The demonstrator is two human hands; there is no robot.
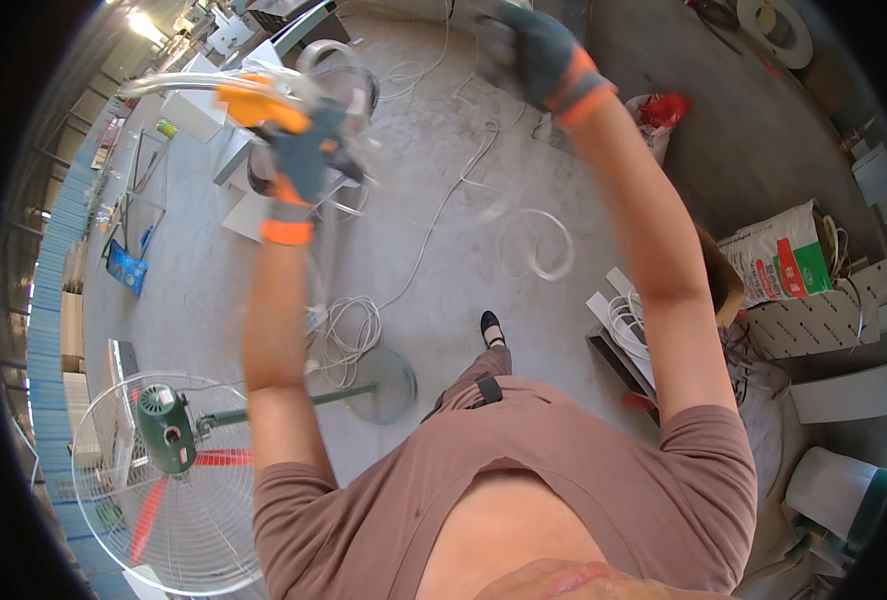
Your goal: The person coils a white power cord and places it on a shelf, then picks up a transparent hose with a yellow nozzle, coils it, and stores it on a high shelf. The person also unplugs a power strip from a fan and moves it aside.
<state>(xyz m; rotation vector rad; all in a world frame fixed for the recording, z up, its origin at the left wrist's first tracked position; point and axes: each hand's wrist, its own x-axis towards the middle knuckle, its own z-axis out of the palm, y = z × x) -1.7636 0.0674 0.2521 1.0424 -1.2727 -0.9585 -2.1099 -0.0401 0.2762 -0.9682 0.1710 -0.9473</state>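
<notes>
My left hand (pixel 306 158), in a dark grey and orange work glove, is closed on an orange tool (pixel 260 106) whose kind is blurred. Beside it, pale, clear-looking strips or tubing (pixel 199 80) run off to the left, and a loop (pixel 328 58) stands above. My right hand (pixel 532 52), gloved the same way, is raised at the top, well apart from the left. Motion smears its fingers, so what they hold, if anything, does not show. A clear curled strip (pixel 556 250) appears below it, over the grey floor.
A green-backed pedestal fan (pixel 169 430) stands at the lower left, its round base (pixel 382 388) on the floor. White cable (pixel 349 330) lies coiled nearby and trails upward. To the right are a printed sack (pixel 786 262), cartons and a white bin (pixel 656 125) with red plastic.
</notes>
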